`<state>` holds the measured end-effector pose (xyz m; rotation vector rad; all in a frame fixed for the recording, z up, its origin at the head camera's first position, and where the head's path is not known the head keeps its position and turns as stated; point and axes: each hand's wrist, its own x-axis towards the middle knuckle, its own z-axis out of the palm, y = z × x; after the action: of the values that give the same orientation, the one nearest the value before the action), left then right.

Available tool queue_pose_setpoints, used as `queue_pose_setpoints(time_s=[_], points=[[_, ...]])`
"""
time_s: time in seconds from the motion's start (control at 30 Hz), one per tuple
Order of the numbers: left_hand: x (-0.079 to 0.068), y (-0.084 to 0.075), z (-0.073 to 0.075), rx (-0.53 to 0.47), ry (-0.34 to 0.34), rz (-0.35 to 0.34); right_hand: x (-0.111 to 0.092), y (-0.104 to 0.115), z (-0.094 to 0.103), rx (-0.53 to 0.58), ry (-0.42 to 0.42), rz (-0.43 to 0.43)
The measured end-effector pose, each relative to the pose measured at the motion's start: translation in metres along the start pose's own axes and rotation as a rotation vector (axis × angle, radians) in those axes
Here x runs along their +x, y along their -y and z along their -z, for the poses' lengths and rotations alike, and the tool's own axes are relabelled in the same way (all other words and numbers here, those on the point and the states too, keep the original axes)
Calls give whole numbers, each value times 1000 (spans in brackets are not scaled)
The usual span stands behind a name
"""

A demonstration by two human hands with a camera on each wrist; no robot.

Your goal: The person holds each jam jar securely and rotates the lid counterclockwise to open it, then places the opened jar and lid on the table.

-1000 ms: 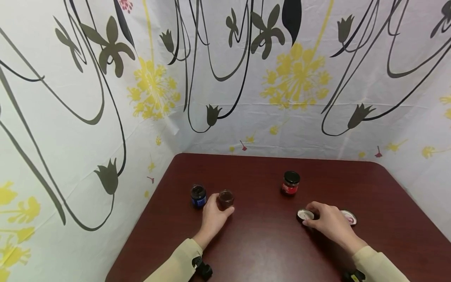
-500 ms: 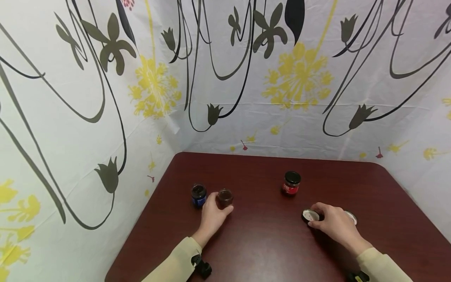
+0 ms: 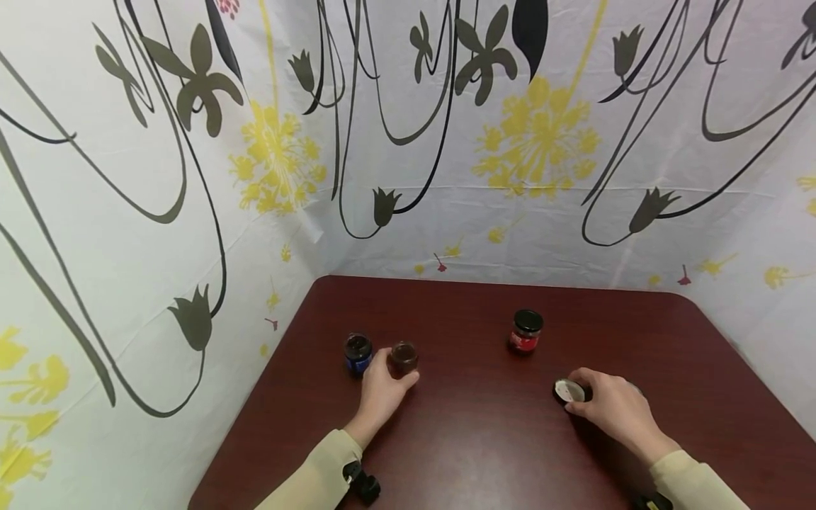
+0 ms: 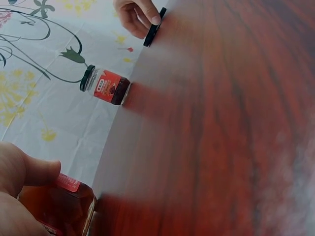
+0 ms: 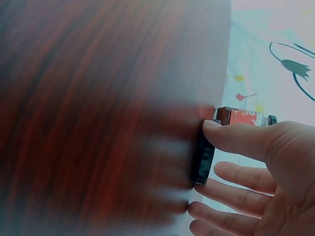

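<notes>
My left hand (image 3: 381, 393) grips a small glass jar (image 3: 404, 358) of dark brown contents, its lid off, at the left of the table; thumb and fingers reach around its sides. In the left wrist view, the jar (image 4: 66, 209) shows a red label. Beside it, to the left, stands a blue-labelled jar (image 3: 358, 354), also without a lid. My right hand (image 3: 612, 407) pinches a black jar lid (image 3: 569, 391) by its edge, pale inside facing up. In the right wrist view the lid (image 5: 204, 155) sits close over the table between thumb and fingertips. A second lid is hidden behind this hand.
Farther back, right of centre, a red-labelled jar (image 3: 525, 333) stands upright with its black lid on. The dark red-brown table (image 3: 459, 439) ends at a patterned cloth (image 3: 408, 163) hanging behind it and along the sides.
My right hand has slid right with the black lid, covering the second lid that showed behind it earlier. My left hand and its jar have barely shifted.
</notes>
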<state>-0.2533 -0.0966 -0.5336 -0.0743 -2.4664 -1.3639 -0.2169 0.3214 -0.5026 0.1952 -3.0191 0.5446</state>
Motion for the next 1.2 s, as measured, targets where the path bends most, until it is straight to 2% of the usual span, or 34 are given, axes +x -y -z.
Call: queue_pose_setpoints(time_s=[0.2,0.7,1.2], points=[[0,-1,2,-8,-1,5,-3,-2,1,-17,-24,-1],[1,1,4,7,-24,17,-3,-5,4,-1,2,1],[0,4,6,20,-4,13,-5,-6,2,-5,-21,22]])
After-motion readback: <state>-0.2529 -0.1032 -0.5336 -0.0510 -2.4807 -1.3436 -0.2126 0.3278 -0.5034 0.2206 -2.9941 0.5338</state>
